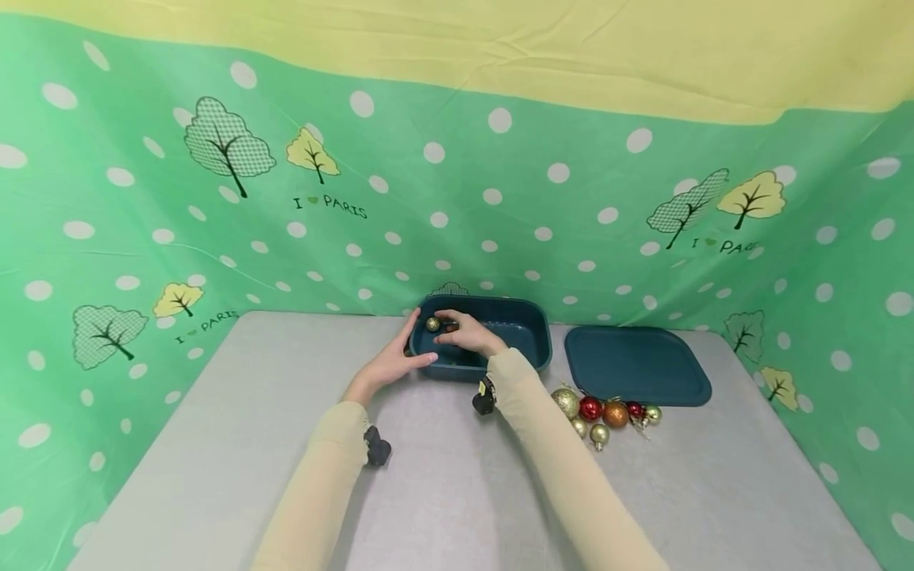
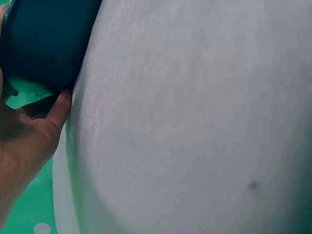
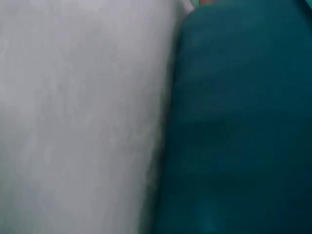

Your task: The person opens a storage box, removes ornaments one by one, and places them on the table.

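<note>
A dark blue rectangular container (image 1: 517, 329), without its lid, sits at the back of the table. My left hand (image 1: 389, 365) grips its left end, with the thumb along the front and the fingers on the far left side; the left wrist view shows the thumb against the container's corner. Reaching over the front rim, my right hand (image 1: 467, 331) has its fingers spread apart inside the container. Just beyond those fingertips a small gold bauble (image 1: 433, 323) lies at the container's left end. The right wrist view shows only the container's outer wall (image 3: 234, 122), with that hand hidden.
Right of the container lies its flat blue lid (image 1: 635, 365). In front of the lid are several baubles, among them a large gold bauble (image 1: 566, 402), a red bauble (image 1: 590, 408) and an orange bauble (image 1: 616, 413). A green printed cloth (image 1: 400, 262) hangs behind the grey table (image 1: 443, 468).
</note>
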A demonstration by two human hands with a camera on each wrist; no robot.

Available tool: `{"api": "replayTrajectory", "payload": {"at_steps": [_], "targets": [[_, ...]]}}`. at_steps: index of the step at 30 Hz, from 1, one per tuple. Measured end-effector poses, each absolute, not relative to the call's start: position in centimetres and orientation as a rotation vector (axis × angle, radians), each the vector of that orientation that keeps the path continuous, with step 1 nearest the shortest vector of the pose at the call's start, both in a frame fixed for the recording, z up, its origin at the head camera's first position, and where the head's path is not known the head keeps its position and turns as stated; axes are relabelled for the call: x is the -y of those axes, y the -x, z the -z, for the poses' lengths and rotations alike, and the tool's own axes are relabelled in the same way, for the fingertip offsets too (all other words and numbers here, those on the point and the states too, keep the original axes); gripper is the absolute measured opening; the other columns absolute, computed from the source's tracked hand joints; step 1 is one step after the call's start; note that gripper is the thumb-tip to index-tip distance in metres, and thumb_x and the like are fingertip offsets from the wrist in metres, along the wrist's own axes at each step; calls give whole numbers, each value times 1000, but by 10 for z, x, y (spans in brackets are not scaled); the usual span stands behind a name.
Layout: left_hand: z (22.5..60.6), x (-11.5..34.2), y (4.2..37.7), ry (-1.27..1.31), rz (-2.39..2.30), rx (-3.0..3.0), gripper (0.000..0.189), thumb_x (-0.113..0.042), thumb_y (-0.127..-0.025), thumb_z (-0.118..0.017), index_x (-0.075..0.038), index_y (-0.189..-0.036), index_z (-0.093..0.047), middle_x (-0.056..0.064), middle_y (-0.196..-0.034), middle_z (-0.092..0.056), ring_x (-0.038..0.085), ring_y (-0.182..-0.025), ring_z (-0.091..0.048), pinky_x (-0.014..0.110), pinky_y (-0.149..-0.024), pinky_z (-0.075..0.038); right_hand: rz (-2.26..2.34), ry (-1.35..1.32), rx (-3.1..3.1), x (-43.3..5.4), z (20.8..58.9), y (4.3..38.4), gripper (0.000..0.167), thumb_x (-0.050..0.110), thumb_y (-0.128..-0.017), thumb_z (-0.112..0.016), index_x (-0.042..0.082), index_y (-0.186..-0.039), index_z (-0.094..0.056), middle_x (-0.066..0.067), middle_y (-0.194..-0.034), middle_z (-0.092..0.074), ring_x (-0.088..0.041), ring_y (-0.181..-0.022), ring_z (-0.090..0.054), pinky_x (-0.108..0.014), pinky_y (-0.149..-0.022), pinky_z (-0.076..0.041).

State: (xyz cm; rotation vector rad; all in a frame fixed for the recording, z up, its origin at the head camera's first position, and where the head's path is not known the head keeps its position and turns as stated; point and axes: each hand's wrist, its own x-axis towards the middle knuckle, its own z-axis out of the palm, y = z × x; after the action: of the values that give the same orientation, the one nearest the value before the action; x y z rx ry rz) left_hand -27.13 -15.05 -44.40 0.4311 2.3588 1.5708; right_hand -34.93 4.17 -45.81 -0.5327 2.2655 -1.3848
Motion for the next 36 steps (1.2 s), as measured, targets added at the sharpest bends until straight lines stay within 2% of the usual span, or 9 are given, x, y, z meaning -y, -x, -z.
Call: {"api": "replayTrajectory", "payload": {"at_steps": [4,12,20,27,32,36], "targets": [[448,151,273,-435,-1593,-2340,92,-21,-95,-63,-14,-156,5,15,-159,10,36,-144,3,57,-112,-14,1385,586,-2253,-34,460,346,64,7,-92,-63,5,-149,-34,-18,-145,-39,-35,-125,-45,-45,-97,-43],[449,151,273,-450,-1606,-2343,91,-22,-95,-63,-12,-156,4,15,-159,9,35,-144,2,56,-112,-13,1336,636,-2310,-32,463,346,55,3,-91,-62,-2,-143,-42,-20,-138,-46,-30,-117,-51,-40,-92,-46],[448,152,273,-443,-1597,-2337,92,-24,-95,-64,-13,-156,5,14,-160,9,35,-144,3,56,-112,-14,1310,617,-2341,-31,465,345,46,-1,-89,-62,-4,-134,-52,-19,-118,-57,-26,-96,-57,-33,-78,-50],[448,153,274,-432,-1591,-2339,90,-20,-96,-62,-14,-156,5,13,-160,10,34,-144,4,56,-112,-13,1343,550,-2446,-32,464,344,32,-4,-90,-61,-4,-122,-61,-17,-110,-61,-27,-95,-58,-35,-76,-50],[448,152,274,-428,-1583,-2352,90,-20,-96,-63,-14,-156,4,12,-160,9,33,-145,3,55,-113,-12,1463,445,-2417,-35,460,342,30,-2,-93,-59,-4,-122,-61,-17,-108,-61,-28,-89,-60,-36,-74,-52],[448,152,273,-422,-1582,-2354,91,-20,-95,-63,-14,-156,4,13,-160,8,33,-145,3,55,-113,-11,1582,385,-2347,-37,457,342,31,0,-93,-59,-4,-123,-59,-17,-111,-61,-28,-91,-61,-37,-78,-52]]}}
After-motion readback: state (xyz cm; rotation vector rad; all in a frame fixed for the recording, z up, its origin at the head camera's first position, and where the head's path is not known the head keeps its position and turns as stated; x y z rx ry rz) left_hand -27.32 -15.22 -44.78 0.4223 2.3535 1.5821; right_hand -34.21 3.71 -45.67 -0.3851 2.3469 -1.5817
